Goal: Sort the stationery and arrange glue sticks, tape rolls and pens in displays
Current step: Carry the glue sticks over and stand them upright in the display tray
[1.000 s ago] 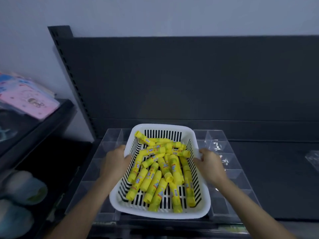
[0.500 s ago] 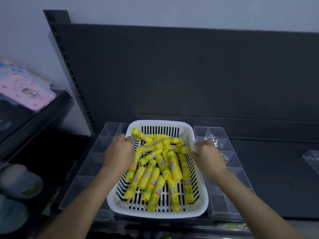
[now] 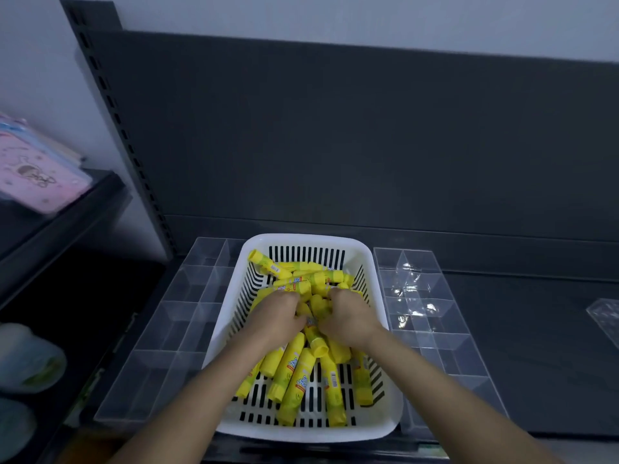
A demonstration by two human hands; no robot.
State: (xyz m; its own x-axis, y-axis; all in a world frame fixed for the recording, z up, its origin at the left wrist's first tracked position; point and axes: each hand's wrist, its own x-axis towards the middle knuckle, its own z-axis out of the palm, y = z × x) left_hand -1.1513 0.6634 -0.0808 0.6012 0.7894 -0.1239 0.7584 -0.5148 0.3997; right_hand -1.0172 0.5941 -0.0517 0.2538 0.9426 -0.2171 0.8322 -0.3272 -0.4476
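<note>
- Head view: yellow glue sticks point(image 3: 294, 373) are seen piled in a white slotted basket point(image 3: 310, 240), which is set on clear divided trays point(image 3: 181, 316) on a dark shelf point(image 3: 536, 329).
- Both the left hand point(image 3: 276, 318) and the right hand point(image 3: 350, 318) are sunk in the pile, fingers curled around glue sticks.

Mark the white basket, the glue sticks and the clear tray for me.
white basket point(image 3: 308, 240): head view, bare back rim.
glue sticks point(image 3: 290, 368): head view, body of one near stick in the pile.
clear tray point(image 3: 199, 303): head view, divider wall left of the basket.
</note>
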